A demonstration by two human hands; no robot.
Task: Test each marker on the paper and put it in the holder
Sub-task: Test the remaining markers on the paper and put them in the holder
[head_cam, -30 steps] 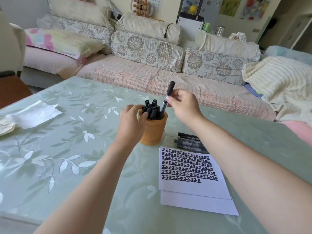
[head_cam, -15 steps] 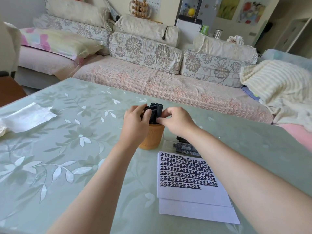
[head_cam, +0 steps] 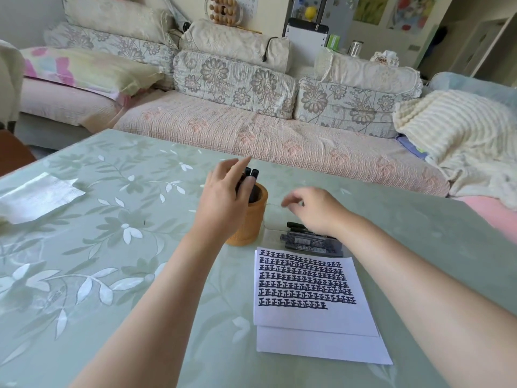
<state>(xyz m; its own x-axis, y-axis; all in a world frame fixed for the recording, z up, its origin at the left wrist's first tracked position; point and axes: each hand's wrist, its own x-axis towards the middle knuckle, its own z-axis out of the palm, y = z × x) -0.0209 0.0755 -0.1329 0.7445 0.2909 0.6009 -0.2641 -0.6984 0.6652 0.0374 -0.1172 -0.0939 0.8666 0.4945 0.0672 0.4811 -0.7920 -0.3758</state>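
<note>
The round orange-brown wooden holder (head_cam: 251,219) stands on the pale green leaf-patterned desk (head_cam: 112,247), with black capped markers (head_cam: 255,173) upright inside it. The left grip (head_cam: 223,197) is released: its fingers are straight, resting against those markers from the holder's left and holding nothing.

The untested black markers (head_cam: 310,243) lie flat in a small pile just right of the holder. Their long axes run left to right, roughly level with its base. The right grip (head_cam: 316,211) hovers directly over that pile, fingers loosely curled and empty, so it is clearly the nearer one. The next pick looks like a short drop straight down, fingers closing across a barrel.

The white paper sheet (head_cam: 307,289) covered in black marks lies right of the holder, nearer the person.
</note>
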